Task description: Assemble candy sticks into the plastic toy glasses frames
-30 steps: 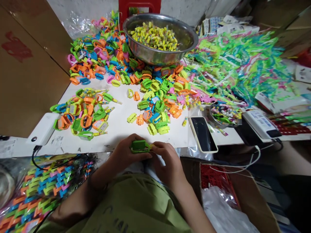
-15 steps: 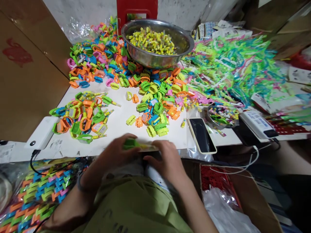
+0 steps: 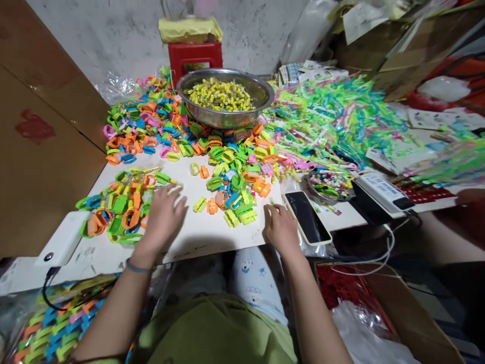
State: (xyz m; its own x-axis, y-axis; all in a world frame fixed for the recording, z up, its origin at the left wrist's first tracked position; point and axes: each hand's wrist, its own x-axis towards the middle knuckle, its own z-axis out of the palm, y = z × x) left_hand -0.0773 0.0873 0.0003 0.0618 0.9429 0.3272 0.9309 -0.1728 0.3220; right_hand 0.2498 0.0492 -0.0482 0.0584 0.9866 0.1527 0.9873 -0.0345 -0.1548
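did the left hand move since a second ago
Yes. The left hand has gone from the table edge in front of the body, where it held a green piece, out leftward to the small pile of finished rings, farther from the phone.

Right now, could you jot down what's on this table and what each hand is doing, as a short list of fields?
left hand: open, palm down, at the edge of the small pile of assembled rings
right hand: resting on the white table, beside the phone; grip unclear
between hands: loose plastic pieces
far side: metal bowl of yellow candies
right of bowl: heap of green strips
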